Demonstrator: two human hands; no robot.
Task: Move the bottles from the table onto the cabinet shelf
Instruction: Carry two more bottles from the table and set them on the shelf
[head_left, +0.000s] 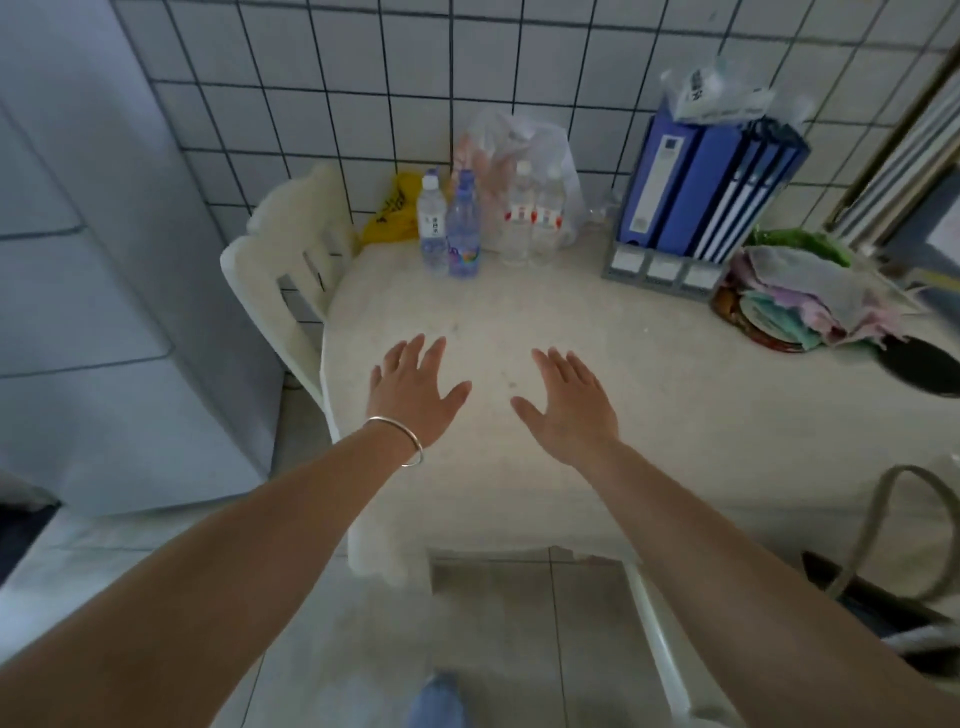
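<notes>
Four bottles stand in a row at the back of the bench, close to the tiled wall: the leftmost bottle, a second bottle touching it on its right, then, a little apart, a third bottle and a fourth bottle side by side. A plastic bag sits behind these two. To the right stands a rack of binders, with a pile of cloths further right. A chair stands left of the bench. Nearer the viewer, the left hand and right hand hover flat, side by side, over the bench.
</notes>
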